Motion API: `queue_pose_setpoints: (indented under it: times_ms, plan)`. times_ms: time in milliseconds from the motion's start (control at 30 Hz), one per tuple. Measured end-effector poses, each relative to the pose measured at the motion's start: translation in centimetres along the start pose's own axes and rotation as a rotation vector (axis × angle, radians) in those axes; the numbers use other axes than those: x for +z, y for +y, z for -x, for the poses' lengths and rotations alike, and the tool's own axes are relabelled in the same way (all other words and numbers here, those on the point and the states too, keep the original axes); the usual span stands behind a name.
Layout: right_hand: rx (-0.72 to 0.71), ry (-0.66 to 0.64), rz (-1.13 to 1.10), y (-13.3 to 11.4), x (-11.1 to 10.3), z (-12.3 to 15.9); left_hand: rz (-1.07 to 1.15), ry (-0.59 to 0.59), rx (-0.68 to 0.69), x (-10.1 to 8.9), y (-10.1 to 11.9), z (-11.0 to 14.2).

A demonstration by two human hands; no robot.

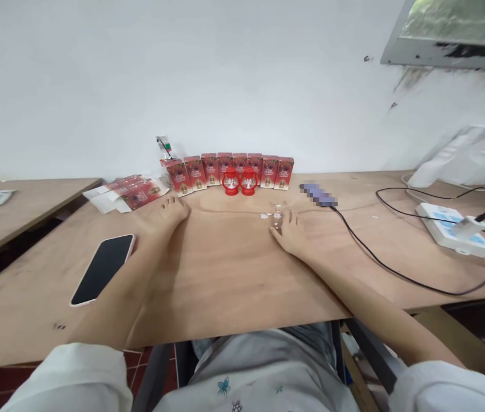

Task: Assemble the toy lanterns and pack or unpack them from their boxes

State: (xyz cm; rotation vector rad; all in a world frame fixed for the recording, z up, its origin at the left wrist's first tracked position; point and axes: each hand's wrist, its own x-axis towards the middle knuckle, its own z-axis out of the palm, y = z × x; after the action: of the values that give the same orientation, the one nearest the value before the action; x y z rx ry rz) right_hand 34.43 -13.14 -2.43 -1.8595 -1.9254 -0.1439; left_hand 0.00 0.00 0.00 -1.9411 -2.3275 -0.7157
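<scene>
Lying on the table [221, 274] beside my left forearm [136, 273], the phone [104, 268] could get shoved if I swing that arm outward. Next come the flat cartons [142, 195], overlapping loosely; my left hand [174, 210] rests just beside them, fingers half bent, and I cannot tell whether it grips anything. Catching an edge could drag the cartons askew. Further right, the boxes [210, 170] stand in a close row before the wall, two lanterns [231, 182] in front; a bumped box might topple onto them. Then come the white bits [265, 216], strewn by the fingertips of my right hand [293, 234], which lies spread, nothing visible in its grasp. A careless sweep could scatter them. Beyond, the cord [452, 294] loops from the purple device [320, 195]; snagging it might pull the device along.
</scene>
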Motion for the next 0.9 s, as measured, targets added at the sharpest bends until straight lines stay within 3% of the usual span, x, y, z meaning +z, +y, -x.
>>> queue_pose_setpoints:
  times_ms: [133,300,433,667,800,900]
  plan:
    - [0.126,-0.103,-0.015,0.8,0.2,-0.3,-0.068,0.153,-0.056,-1.2,-2.2,0.5]
    - [0.106,-0.097,-0.032,1.0,0.6,-0.4,-0.137,0.35,-0.066,-2.8,-6.5,-0.8]
    - [0.053,-0.049,-0.061,1.3,1.0,-0.4,-0.143,0.303,-0.1,-3.3,-7.7,-1.6]
    - [0.024,-0.064,-0.059,1.3,0.7,-0.5,-0.093,0.256,-0.078,-4.0,-6.8,-1.1]
    - [0.014,-0.072,-0.021,1.1,0.5,-0.6,-0.254,0.282,-0.051,-4.1,-6.5,-0.9]
    - [0.005,-0.081,0.006,1.1,0.6,-0.6,-0.407,0.185,0.012,-5.4,-6.8,-1.2]
